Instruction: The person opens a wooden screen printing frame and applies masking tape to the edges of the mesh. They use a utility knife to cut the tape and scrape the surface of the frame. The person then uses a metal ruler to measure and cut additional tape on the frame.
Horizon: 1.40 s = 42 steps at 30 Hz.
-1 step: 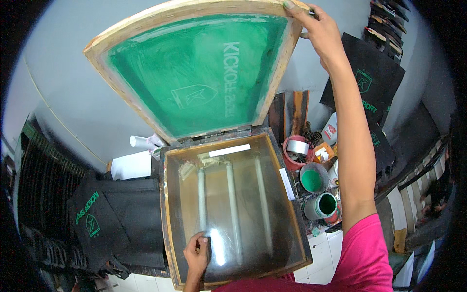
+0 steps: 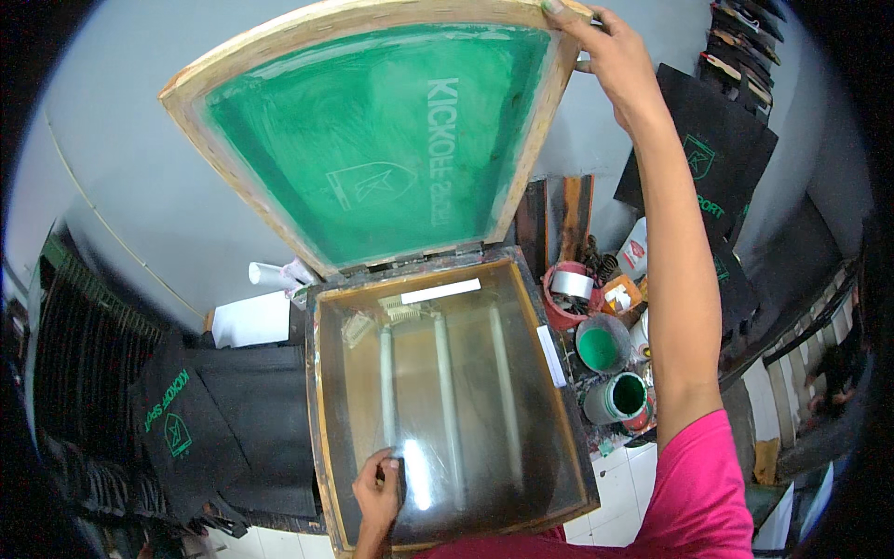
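Observation:
My right hand (image 2: pixel 615 61) is closed round the upper right corner of a wooden screen-printing frame (image 2: pixel 563 88). The frame stands tilted up on hinges at the far edge of a glass-topped box (image 2: pixel 589 484), and its green mesh (image 2: pixel 363 112) carries a pale shield design and lettering. My left hand (image 2: pixel 377 489) is low over the left part of the glass, its fingers curled together; whether anything is between them is hidden. Through the glass (image 2: pixel 475 373) several pale tubes show, and a bright reflection lies beside the left hand.
Black printed fabric pieces (image 2: pixel 251 410) lie to the left, below a white sheet (image 2: pixel 251 320). On the right are a green ink bowl (image 2: pixel 601 345), an open ink jar (image 2: pixel 619 399) and a red bucket (image 2: pixel 559 309). Black printed bags (image 2: pixel 694 177) hang on the wall behind.

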Available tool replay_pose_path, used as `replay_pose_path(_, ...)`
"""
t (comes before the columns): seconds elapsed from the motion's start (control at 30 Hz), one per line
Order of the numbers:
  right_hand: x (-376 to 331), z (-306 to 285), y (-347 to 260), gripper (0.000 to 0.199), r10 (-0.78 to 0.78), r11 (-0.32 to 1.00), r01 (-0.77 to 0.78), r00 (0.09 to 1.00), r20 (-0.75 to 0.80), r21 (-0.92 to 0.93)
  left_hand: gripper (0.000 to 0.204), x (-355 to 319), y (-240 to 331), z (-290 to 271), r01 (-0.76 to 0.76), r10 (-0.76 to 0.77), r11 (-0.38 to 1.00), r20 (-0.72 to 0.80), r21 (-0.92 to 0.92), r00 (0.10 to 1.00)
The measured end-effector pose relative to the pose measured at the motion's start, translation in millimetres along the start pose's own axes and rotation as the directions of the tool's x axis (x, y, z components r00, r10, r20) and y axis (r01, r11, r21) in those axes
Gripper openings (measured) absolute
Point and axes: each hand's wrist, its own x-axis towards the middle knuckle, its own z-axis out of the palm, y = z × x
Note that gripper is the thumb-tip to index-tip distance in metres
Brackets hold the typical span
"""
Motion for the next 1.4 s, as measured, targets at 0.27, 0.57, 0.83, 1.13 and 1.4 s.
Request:
replay_pose_path(0.27,30,17,8,0.092,0.016,0.995,-0.018,1.000,-0.023,-0.096,0.026,3,5,3,0.022,-0.022,1.000,-0.008,0.006,1.000)
replay_pose_path(0.57,34,22,15,0.105,-0.018,0.993,0.012,0.998,-0.056,-0.116,0.029,4,2,3,-0.182,0.183,0.982,-0.018,0.040,0.983)
replay_pose_path(0.83,42,23,15,0.097,-0.005,0.989,0.005,1.000,0.002,-0.146,0.028,5,9,1,-0.161,0.161,0.987,0.011,0.029,0.987)
replay_pose_path(1.13,32,24,10,0.086,-0.063,0.986,0.066,0.998,0.022,-0.153,0.027,5,8,2,-0.139,0.139,0.989,0.007,0.048,0.990)
replay_pose_path(1.4,36,24,11,0.091,-0.029,0.986,0.028,1.000,-0.004,-0.164,0.027,6,6,2,-0.169,0.169,0.985,-0.003,0.025,0.986)
